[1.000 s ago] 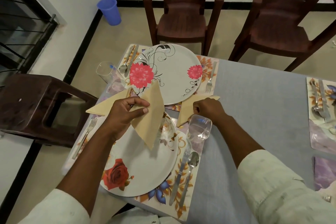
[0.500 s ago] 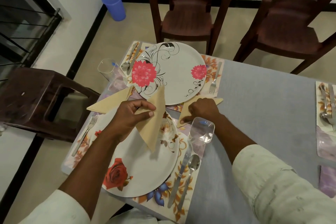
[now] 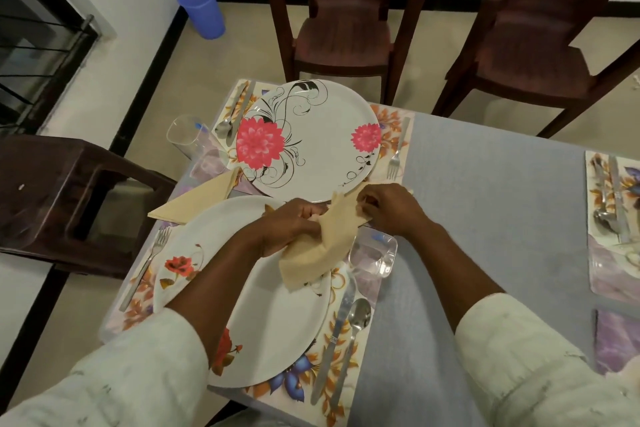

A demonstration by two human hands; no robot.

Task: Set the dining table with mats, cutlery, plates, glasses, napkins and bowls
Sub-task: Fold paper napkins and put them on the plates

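Both hands hold one beige napkin [image 3: 320,250] above the near white plate with red roses [image 3: 273,315]. My left hand [image 3: 291,225] grips its left part and my right hand [image 3: 388,208] pinches its upper corner. A second folded beige napkin [image 3: 194,201] lies on the table to the left, between the near plate and the far plate with pink flowers [image 3: 311,142]. A clear glass [image 3: 374,253] stands just right of the held napkin. A knife [image 3: 334,340] and spoon [image 3: 353,340] lie right of the near plate, a fork [image 3: 145,267] left of it.
Floral mats lie under both plates. The far setting has a glass [image 3: 187,135], a spoon [image 3: 228,118] and a fork [image 3: 396,149]. Another mat with cutlery [image 3: 613,211] is at the right edge. Two brown chairs [image 3: 346,17] stand beyond the table, a stool [image 3: 62,198] to the left, and a blue cup [image 3: 202,10] stands on the floor.
My right hand has left the table and taken the upper corner of the napkin that my left hand holds. The left hand moved right with it, toward the glass.
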